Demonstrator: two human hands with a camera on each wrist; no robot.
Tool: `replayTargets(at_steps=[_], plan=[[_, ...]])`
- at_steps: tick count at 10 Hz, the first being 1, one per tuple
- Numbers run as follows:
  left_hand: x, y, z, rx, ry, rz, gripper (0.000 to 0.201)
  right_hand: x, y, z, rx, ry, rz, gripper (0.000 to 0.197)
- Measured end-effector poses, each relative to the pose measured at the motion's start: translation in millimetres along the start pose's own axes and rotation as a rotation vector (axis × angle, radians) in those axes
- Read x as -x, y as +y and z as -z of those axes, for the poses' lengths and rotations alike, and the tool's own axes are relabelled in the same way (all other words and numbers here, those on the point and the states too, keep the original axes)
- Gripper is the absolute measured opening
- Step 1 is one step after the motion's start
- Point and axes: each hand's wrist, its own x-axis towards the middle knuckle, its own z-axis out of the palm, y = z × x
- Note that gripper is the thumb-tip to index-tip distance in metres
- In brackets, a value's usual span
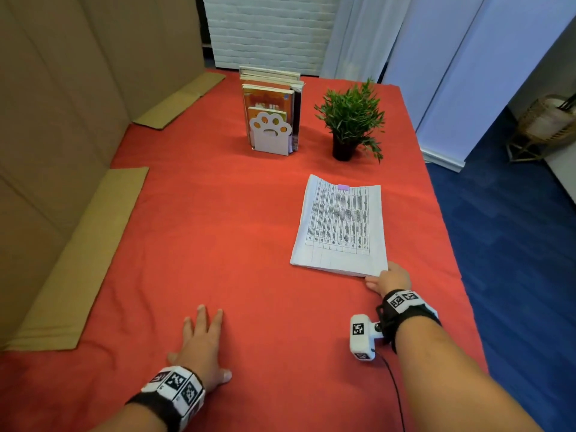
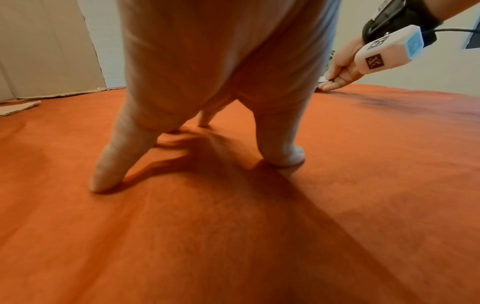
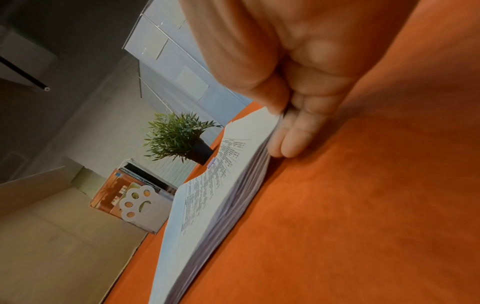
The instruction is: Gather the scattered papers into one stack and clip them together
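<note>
A stack of printed papers lies on the red cloth right of the middle, with a small purple clip on its far edge. My right hand pinches the stack's near right corner. The right wrist view shows the thumb on top of the stack and the fingers under its edge, the corner slightly lifted. The clip shows faintly at the far edge. My left hand lies flat on the cloth at the near left with spread fingers, holding nothing.
A white paw-shaped bookend with books and a potted plant stand at the back. Flat cardboard pieces lie along the left, beside a cardboard wall. The table's right edge drops to blue floor.
</note>
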Motion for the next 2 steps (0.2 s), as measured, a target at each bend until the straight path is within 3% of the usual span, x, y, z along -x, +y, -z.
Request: replayTargets(at_steps=[1, 2], plan=[[-1.3, 2.2, 2.4, -0.008, -0.014, 0.005, 0.122, -0.9, -4.3, -1.5, 0.067, 0.018, 0.034, 0.021], [2.2, 3.3, 4.7, -0.008, -0.015, 0.014, 0.124, 10.3, 3.0, 2.1, 0.339, 0.129, 0.051, 0.032]])
